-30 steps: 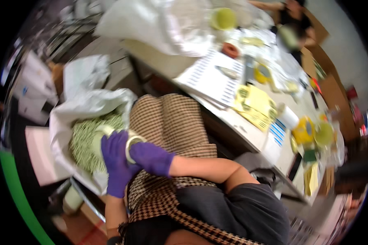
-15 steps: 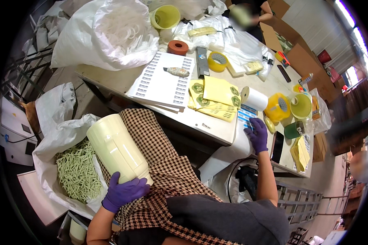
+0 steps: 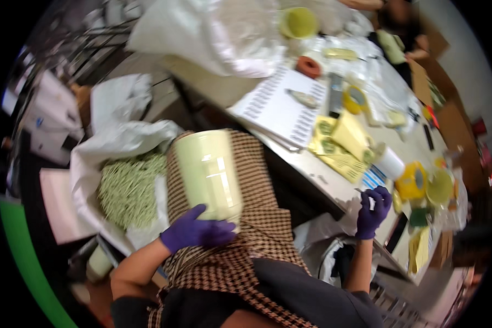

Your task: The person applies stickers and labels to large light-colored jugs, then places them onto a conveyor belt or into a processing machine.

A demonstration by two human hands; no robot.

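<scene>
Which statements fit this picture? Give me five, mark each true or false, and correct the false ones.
1. The left hand holds a pale container. True.
2. That pale container stands upright on the table. False: it lies on the checked apron.
3. The right hand is gloved in purple. True.
4. The left hand is bare. False: it is gloved in purple too.
5. A white sack holds pale green pieces. True.

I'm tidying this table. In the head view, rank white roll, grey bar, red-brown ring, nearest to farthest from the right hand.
1. White roll, just beyond the right hand
2. Grey bar, up and left
3. Red-brown ring, left of the bar
</scene>
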